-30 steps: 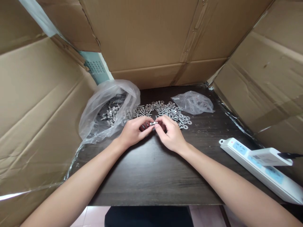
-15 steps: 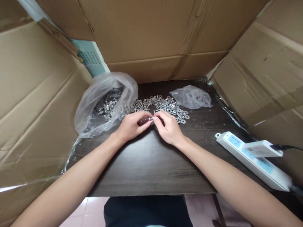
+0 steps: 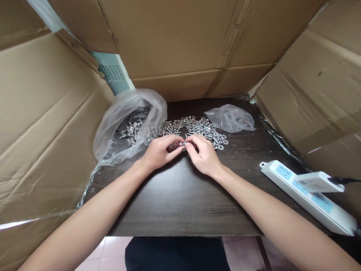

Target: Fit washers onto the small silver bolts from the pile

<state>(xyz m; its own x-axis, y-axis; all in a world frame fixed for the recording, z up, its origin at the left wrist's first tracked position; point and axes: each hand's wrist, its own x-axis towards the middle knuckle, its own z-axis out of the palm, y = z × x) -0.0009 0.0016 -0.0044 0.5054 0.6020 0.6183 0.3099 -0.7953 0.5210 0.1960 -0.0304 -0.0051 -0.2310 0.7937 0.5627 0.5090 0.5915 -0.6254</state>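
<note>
Between my fingertips, just above the near edge of the hardware pile, is a small metal bolt [image 3: 182,144]. My left hand [image 3: 162,150] pinches one end of it. From the other side, the thumb and fingers of my right hand [image 3: 203,153] close on its other end. Whether a nut or washer sits on the bolt is too small to tell. Behind both hands spreads a loose pile of silvery bolts, nuts and flat washers [image 3: 207,130]. The curled fingers hide part of this pile.
An open plastic bag [image 3: 105,131] with more metal pieces stands at the left. A smaller plastic bag [image 3: 232,118] lies back right. A white power strip [image 3: 296,192] with a plugged-in adapter [image 3: 318,181] lies on the right of the dark table [image 3: 180,203]. Cardboard walls [image 3: 180,41] enclose it.
The whole view has shifted slightly, so everything appears a little lower and further right. Both hands keep their pinch on the bolt, with the fingertips a little closer together.
</note>
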